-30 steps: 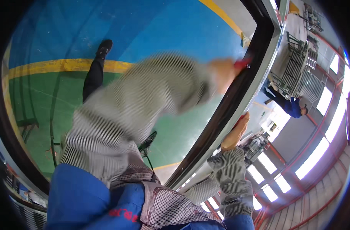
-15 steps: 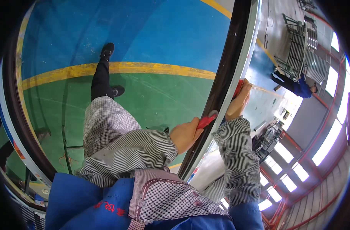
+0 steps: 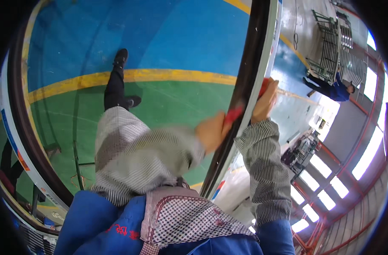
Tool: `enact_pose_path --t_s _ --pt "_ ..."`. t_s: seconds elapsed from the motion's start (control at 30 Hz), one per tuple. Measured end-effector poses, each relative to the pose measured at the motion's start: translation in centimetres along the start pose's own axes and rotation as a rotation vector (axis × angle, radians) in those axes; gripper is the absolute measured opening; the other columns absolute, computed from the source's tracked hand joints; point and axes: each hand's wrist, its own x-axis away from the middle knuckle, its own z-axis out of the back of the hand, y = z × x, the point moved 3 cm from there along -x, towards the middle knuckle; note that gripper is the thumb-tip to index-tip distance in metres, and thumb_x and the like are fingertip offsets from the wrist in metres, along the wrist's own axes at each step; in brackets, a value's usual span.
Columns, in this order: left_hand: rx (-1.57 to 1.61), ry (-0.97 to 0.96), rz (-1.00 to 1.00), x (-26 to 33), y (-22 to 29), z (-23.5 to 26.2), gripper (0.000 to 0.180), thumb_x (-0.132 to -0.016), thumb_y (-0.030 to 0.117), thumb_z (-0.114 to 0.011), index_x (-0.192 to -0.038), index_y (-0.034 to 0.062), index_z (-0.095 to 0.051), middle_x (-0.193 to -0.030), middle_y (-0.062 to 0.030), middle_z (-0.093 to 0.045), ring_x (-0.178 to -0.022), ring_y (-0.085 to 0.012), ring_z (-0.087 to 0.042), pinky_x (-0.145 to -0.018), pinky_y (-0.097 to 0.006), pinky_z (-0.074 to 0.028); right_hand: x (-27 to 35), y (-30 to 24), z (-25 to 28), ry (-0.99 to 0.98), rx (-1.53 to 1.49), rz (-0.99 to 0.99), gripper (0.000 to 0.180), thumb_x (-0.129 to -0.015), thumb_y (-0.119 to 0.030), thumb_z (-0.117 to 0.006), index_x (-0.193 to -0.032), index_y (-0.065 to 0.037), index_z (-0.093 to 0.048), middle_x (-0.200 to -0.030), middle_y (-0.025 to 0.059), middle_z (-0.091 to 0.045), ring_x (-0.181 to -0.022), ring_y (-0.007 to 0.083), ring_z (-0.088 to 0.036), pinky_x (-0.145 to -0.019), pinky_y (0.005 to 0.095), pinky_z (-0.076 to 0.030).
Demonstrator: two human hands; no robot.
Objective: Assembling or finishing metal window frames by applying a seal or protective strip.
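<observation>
In my left hand (image 3: 211, 131), fingers closed and blurred by motion, is a small red hand roller (image 3: 233, 114). Its tip sits against the dark brown inner strip (image 3: 250, 63) of a long frame bar. Beyond the bar, my right hand (image 3: 265, 102) is closed at the bar's outer white edge (image 3: 268, 46), gripping a red piece (image 3: 265, 86) that is mostly hidden by the fingers. Both forearms wear striped sleeve covers, the left one reaching across a checked apron (image 3: 181, 219).
A second dark and white frame bar (image 3: 22, 159) curves down the left side. The floor is blue and green with a yellow line (image 3: 177, 75). A person in blue (image 3: 336, 91) stands by metal racks (image 3: 325, 46) at the right. A thin dark stand (image 3: 78, 163) rises at the lower left.
My left hand and the roller have moved slightly up and right along the bar, now smeared by motion. My right hand keeps its grip on the bar's outer side. The view has shifted a little.
</observation>
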Motion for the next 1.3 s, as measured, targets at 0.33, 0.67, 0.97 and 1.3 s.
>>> enact_pose_path --t_s 0.33,0.67,0.97,1.3 --pt "-0.090 -0.050 0.054 -0.8 1.1 1.9 0.027 -0.093 0.030 -0.049 -0.103 0.0046 -0.047 -0.081 -0.0221 -0.062 -0.075 -0.0428 -0.060 -0.067 -0.052 -0.045 -0.5 0.9 -0.1 0.026 -0.057 0.042 0.057 -0.100 -0.043 -0.028 -0.104 0.006 -0.056 -0.089 0.0130 -0.057 -0.083 0.0225 -0.051 -0.079 0.0317 -0.041" --pt "-0.045 0.188 -0.076 -12.6 6.2 8.9 0.035 -0.094 0.035 -0.046 -0.101 0.0013 -0.052 -0.081 -0.0230 -0.061 -0.078 -0.0404 -0.060 -0.067 -0.047 -0.045 0.6 -1.3 -1.0 -0.009 -0.033 0.062 0.058 -0.098 -0.050 -0.029 -0.093 0.000 -0.058 -0.077 0.0040 -0.054 -0.071 0.0134 -0.046 -0.067 0.0267 -0.039" --pt "-0.058 0.191 -0.075 -12.3 6.4 9.3 0.034 -0.094 0.033 -0.045 -0.100 0.0005 -0.054 -0.083 -0.0238 -0.063 -0.080 -0.0417 -0.062 -0.069 -0.051 -0.048 0.3 -1.7 -0.9 -0.025 0.042 0.046 0.051 -0.100 -0.042 -0.030 -0.087 0.000 -0.057 -0.076 0.0059 -0.056 -0.066 0.0144 -0.048 -0.064 0.0293 -0.040" --pt "-0.183 0.058 0.027 -9.6 6.6 8.5 0.034 -0.095 0.034 -0.043 -0.106 0.0019 -0.048 -0.085 -0.0222 -0.063 -0.081 -0.0414 -0.061 -0.072 -0.050 -0.047 0.4 -1.9 -0.7 0.006 0.049 0.115 0.039 -0.101 -0.030 -0.031 -0.085 0.001 -0.049 -0.070 0.0159 -0.048 -0.062 0.0306 -0.044 -0.061 0.0363 -0.038"
